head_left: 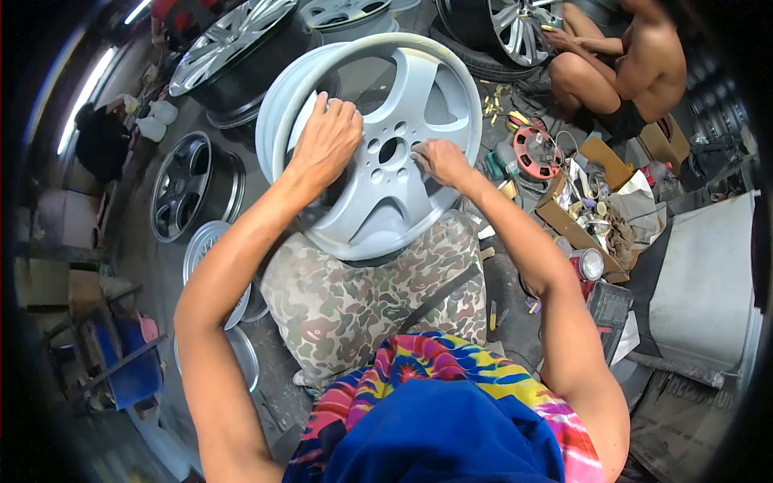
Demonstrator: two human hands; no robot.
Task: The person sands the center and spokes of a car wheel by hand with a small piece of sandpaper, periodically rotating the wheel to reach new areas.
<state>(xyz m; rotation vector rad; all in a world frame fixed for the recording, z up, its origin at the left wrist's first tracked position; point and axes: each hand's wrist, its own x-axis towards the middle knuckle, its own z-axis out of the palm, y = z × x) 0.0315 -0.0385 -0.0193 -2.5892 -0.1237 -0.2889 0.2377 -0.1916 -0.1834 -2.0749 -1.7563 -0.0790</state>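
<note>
A grey-primed alloy wheel (407, 205) leans tilted in front of me, its lower edge against a camouflage-patterned cushion (362, 294). My left hand (328, 138) lies at the left opening between the spokes, fingers bent over the wheel and closed on it. Beside the centre hole, my right hand (443, 163) presses curled fingertips to the hub face near a bolt hole. Whatever may be pinched under those fingers is hidden. The wheel's surface looks matt, with a pale yellowish tint along the upper rim.
More wheels stand around: a silver-and-black one (229, 48), a dark one (183, 187) and several others at left. At upper right another person crouches by a wheel with a tyre (515, 32). A red reel (538, 153), a cluttered cardboard box (555, 213) and cans lie at right.
</note>
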